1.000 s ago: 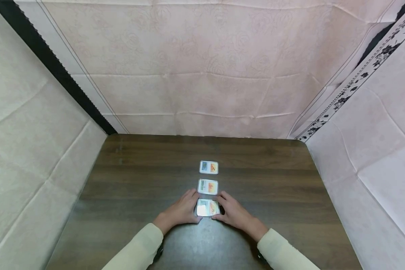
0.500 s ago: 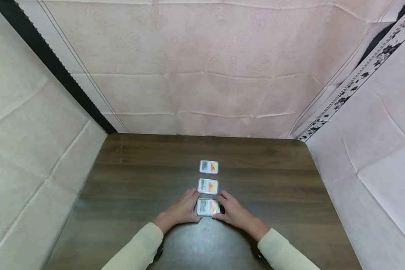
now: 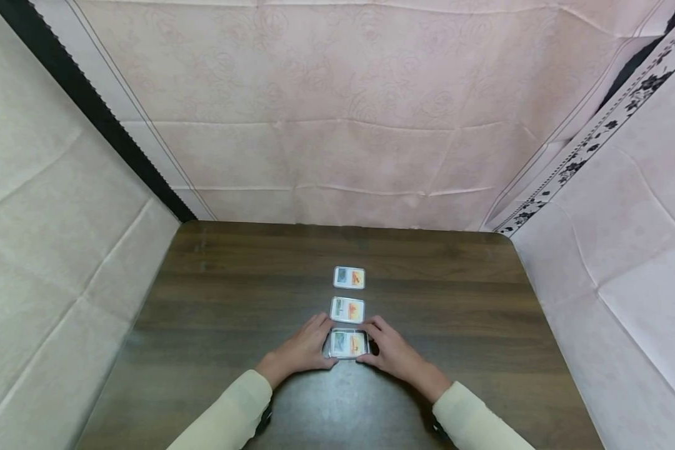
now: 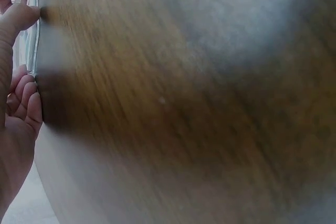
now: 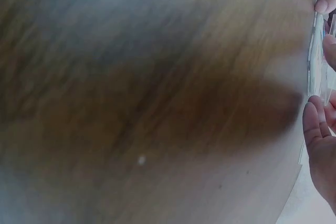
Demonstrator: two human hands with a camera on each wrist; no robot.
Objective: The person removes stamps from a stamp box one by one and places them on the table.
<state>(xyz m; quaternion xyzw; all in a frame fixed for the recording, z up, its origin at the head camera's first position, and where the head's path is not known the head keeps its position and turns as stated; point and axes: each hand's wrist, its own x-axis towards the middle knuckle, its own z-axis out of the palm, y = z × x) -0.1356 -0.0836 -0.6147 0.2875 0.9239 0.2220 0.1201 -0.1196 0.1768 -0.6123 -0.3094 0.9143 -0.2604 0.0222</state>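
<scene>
left hand (image 3: 299, 350), right hand (image 3: 392, 353), fingers curled inward

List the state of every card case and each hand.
Near case: off the table, held between both hands.
Middle case: flat on the table, untouched.
Far case: flat on the table, untouched.
Left hand: grips the near case's left edge.
Right hand: grips its right edge.

The table (image 3: 230, 312) low in the frame is dark wood with long grain lines, smooth and a bit shiny near the bottom. The three small cases (image 3: 349, 344) in the middle look like clear, glossy plastic over colourful paper. The walls (image 3: 337, 112) across the top are soft pink cloth with creases. The sleeves (image 3: 230, 412) are cream cloth, matt.
</scene>
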